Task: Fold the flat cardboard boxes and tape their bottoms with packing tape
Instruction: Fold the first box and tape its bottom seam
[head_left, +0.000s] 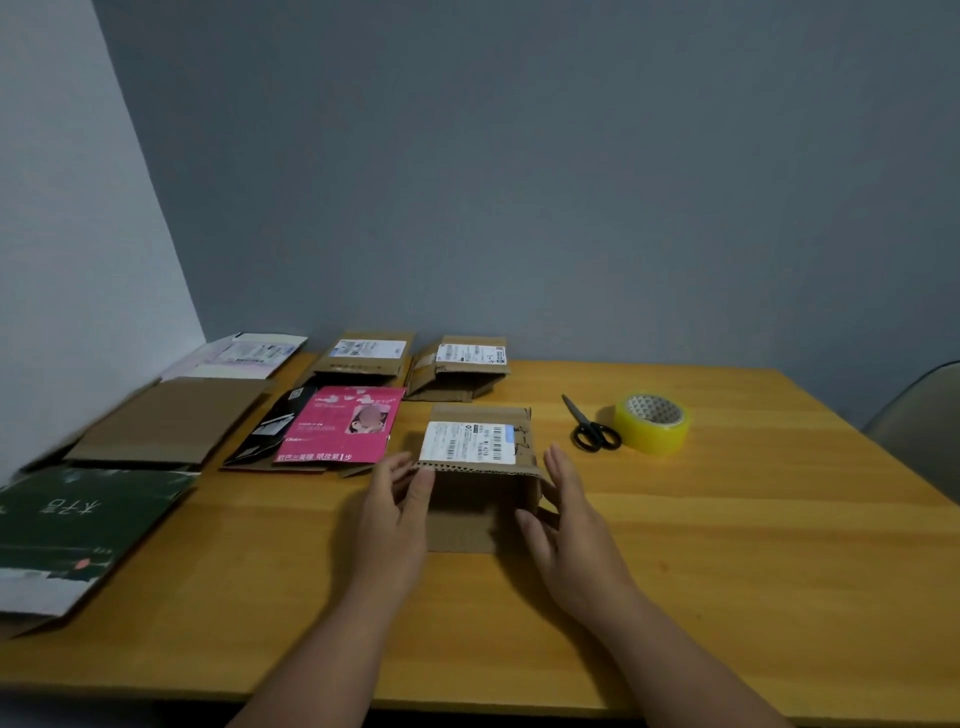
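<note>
A small brown cardboard box (480, 483) with a white shipping label lies in the middle of the wooden table (727, 545). My left hand (397, 509) touches its left side with straight fingers, the thumb near the torn upper edge. My right hand (563, 525) rests against its right side, fingers straight and thumb on the lower flap. A roll of yellowish packing tape (653, 423) sits to the right of the box, with black scissors (592, 428) between them.
Two more flat brown boxes (363, 358) (460, 371) lie at the back by the wall. A pink printed box (337, 426), a plain brown flat box (166, 421), a dark green box (72, 525) and a white one (239, 356) cover the left side. A chair (919, 415) stands at the right.
</note>
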